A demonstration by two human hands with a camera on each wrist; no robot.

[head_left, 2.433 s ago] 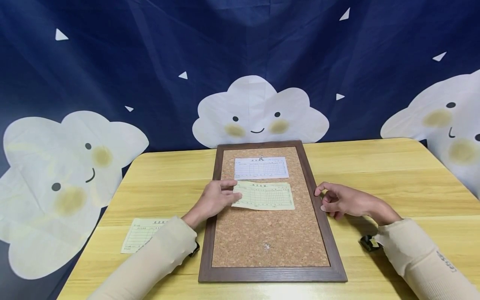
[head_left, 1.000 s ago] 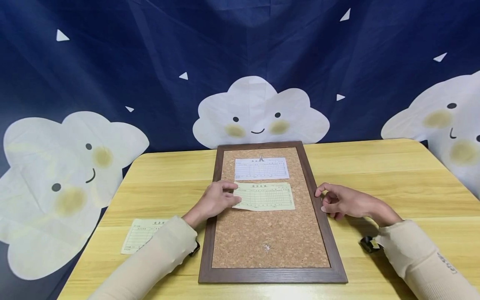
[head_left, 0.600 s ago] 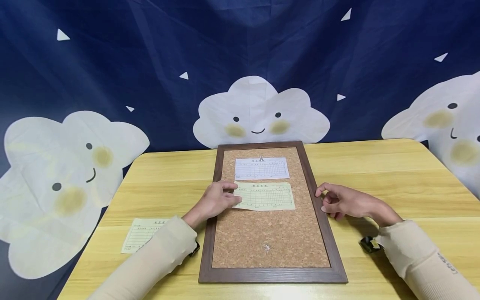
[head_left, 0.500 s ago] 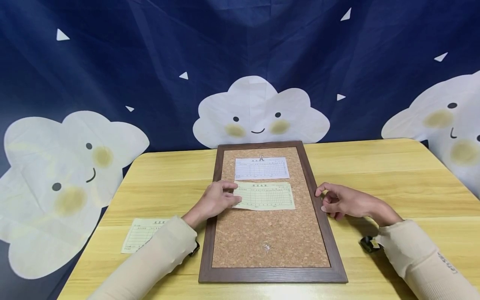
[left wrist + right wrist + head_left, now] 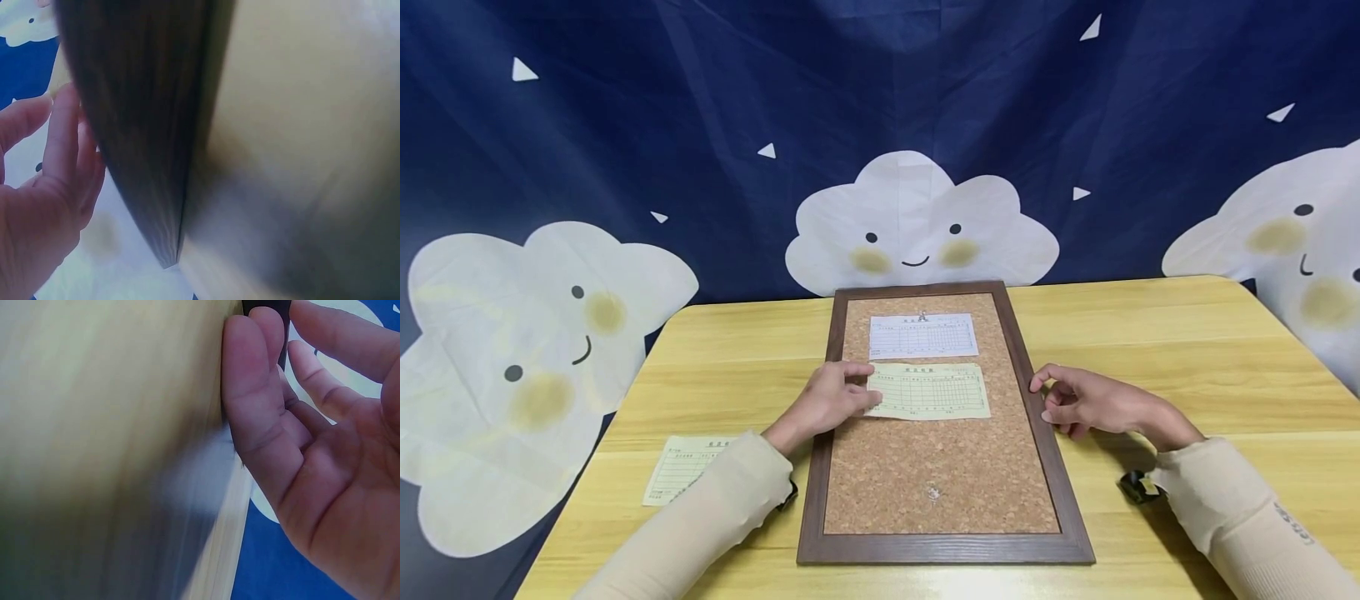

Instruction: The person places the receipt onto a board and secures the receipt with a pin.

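Note:
In the head view a pale yellow printed slip lies on a cork board, its lower edge slightly wavy. My left hand has its index fingertip and thumb apart on the slip's left end, touching it. In the left wrist view the left hand appears beyond the dark wooden frame. My right hand rests at the frame's right edge with its fingers loosely bent. In the right wrist view the right hand's fingers reach to the frame, and nothing shows held in them.
Above the yellow slip is a white printed slip with a small shiny piece at its top. Another shiny piece is low on the cork. A second yellow slip lies on the wooden table, partly covered by the left sleeve.
Since the earliest frame the yellow slip has flattened a little under the left hand, its lower edge less bowed. Both hands stay in nearly the same places.

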